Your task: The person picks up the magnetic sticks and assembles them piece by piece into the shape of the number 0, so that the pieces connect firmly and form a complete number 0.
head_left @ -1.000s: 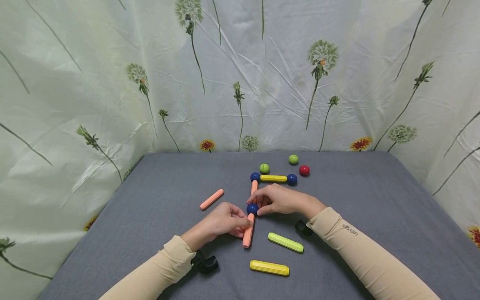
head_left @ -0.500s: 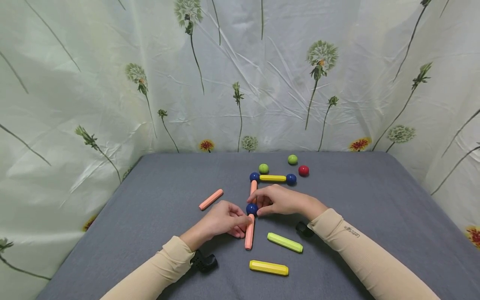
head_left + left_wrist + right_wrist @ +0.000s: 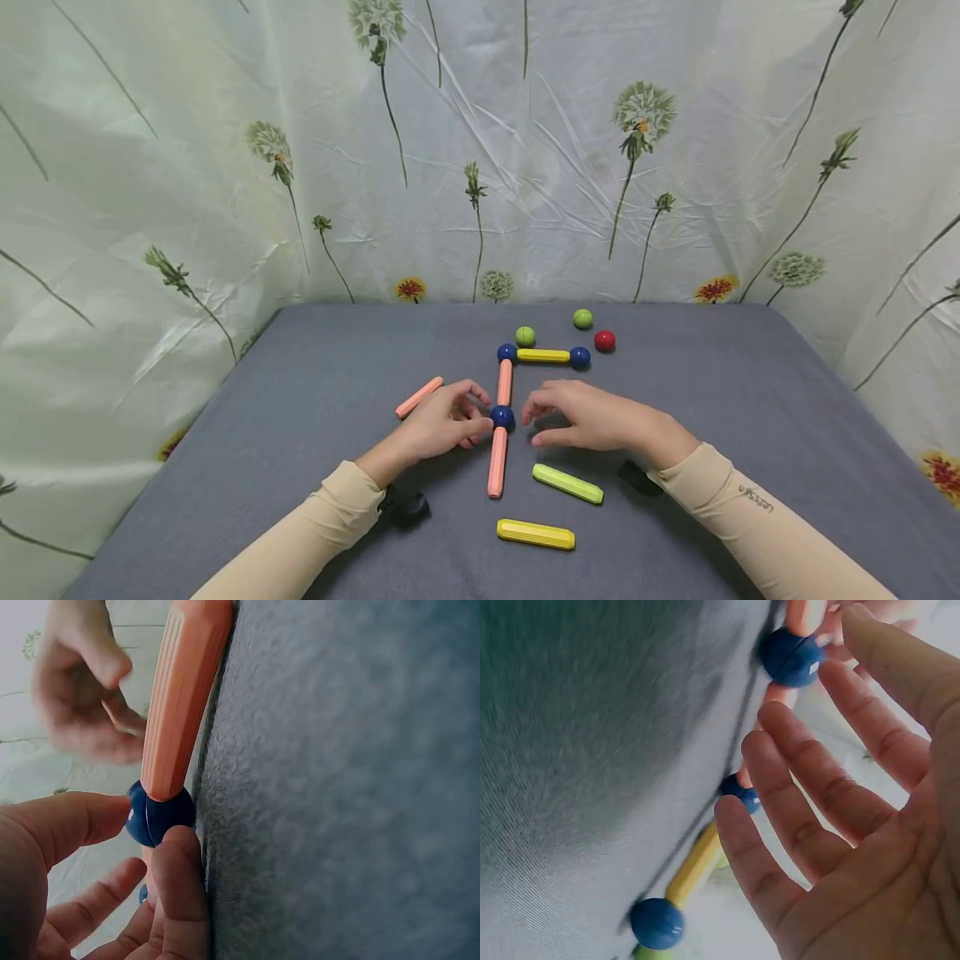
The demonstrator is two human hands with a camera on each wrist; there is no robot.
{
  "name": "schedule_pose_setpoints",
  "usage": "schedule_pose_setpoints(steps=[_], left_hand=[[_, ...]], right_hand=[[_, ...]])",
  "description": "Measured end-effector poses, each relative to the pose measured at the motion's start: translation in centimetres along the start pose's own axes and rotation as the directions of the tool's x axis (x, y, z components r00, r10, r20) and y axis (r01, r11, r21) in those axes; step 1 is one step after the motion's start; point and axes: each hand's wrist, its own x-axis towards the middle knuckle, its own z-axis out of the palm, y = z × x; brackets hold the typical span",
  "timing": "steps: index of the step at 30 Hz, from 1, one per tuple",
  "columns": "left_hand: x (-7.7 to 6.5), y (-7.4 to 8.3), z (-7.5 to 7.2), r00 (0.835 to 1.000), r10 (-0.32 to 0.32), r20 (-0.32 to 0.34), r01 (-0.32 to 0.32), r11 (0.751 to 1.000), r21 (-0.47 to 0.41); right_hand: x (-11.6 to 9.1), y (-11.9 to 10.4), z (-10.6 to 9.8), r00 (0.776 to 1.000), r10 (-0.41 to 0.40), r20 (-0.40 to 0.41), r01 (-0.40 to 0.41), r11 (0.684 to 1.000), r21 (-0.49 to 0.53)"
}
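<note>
My left hand [image 3: 444, 423] pinches a blue ball [image 3: 502, 417] between thumb and finger; the left wrist view shows a thumb tip [image 3: 112, 814] on one side of the ball and a fingertip on the other. One ridged salmon rod [image 3: 497, 463] joins the ball on the near side, and another salmon rod [image 3: 505, 383] on the far side. That far rod runs to a blue corner ball [image 3: 507, 353], from which a yellow rod [image 3: 543, 356] leads to a third blue ball [image 3: 580, 357]. Right of the pinched ball, my right hand [image 3: 592, 417] holds nothing, its fingers spread and relaxed.
A loose salmon rod [image 3: 416, 398] lies behind the left hand. Nearer me are a lime rod [image 3: 567, 484] and a thicker yellow rod [image 3: 536, 534]. Two green balls [image 3: 582, 318] and a red ball [image 3: 604, 341] sit near the table's back edge, before a flower-print curtain [image 3: 555, 167].
My right hand has let go of the blue ball and drawn back to the right. The left hand has moved from the near salmon rod up to the ball.
</note>
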Motion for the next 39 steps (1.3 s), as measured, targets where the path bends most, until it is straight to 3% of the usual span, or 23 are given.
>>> schedule_pose_setpoints(steps=[9, 16, 23, 39], left_hand=[[1.1, 0.5, -0.2, 0.996, 0.006, 0.087, -0.012, 0.997, 0.070], [1.6, 0.8, -0.4, 0.990, 0.039, 0.136, -0.051, 0.995, 0.085], [1.9, 0.7, -0.4, 0.986, 0.036, 0.160, -0.048, 0.996, 0.071], [1.9, 0.7, -0.6, 0.984, 0.032, 0.177, -0.045, 0.996, 0.073]], right_hand=[[-3.3, -2.9, 1.8, 1.000, -0.013, 0.025, 0.015, 0.998, -0.058], [-4.6, -4.0, 3.3, 0.998, -0.023, 0.050, 0.027, 0.997, -0.075], [-5.2, -4.3, 4.3, 0.998, -0.064, 0.013, 0.065, 0.989, -0.135], [-6.6, -3.2, 3.8, 1.000, 0.014, 0.026, -0.012, 0.997, -0.082]])
